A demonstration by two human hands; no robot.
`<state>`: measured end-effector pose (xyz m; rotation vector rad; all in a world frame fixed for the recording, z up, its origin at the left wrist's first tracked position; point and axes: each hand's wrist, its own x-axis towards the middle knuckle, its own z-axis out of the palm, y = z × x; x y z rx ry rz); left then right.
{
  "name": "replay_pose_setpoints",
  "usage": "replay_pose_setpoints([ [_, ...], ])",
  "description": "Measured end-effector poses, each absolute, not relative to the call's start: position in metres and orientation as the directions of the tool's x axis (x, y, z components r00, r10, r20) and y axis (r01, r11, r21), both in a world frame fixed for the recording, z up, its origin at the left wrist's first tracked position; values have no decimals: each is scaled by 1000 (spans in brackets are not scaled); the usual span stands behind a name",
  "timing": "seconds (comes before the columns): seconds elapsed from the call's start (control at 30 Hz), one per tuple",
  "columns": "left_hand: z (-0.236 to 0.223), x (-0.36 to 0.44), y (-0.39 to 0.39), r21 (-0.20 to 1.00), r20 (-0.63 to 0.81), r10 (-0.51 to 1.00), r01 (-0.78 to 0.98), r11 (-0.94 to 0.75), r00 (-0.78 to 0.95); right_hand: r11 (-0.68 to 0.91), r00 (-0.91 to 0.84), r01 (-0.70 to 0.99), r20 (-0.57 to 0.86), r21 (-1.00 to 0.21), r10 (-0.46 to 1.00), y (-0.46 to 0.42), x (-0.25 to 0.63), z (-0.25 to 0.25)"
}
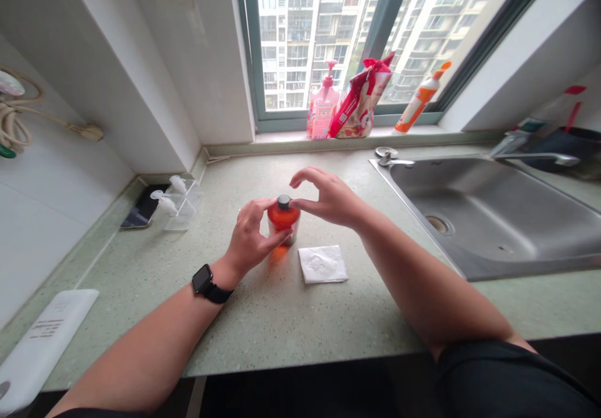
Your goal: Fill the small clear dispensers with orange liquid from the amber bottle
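Observation:
A small orange translucent bottle (283, 219) with a dark cap (283, 202) stands upright on the speckled green counter (282, 318). My left hand (251, 236) wraps round the bottle's body, thumb at the front. My right hand (326, 198) pinches the dark cap between thumb and forefinger, the other fingers arched above it. A black watch (203, 279) sits on my left wrist. A folded white paper napkin (322, 263) lies on the counter just right of the bottle.
A steel sink (493, 218) with a tap (535, 157) fills the right. On the sill stand a pink pump bottle (322, 106), a red bag (360, 99) and an orange-capped bottle (419, 100). A phone (143, 208), a clear holder (181, 202) and a white device (42, 340) lie left.

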<state>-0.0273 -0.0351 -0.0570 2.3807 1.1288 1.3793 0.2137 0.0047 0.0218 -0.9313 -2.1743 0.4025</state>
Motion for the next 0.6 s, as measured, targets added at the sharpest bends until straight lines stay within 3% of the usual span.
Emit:
replay_pose_setpoints([
  [0.37,-57,-26,-36,477,679,677,530,-701,283,711,-494,524,513,-468,702,-9,192,18],
  [0.6,-59,-27,-34,468,684,667,524,-712,296,767,-455,419,619,-485,640,-7,191,19],
])
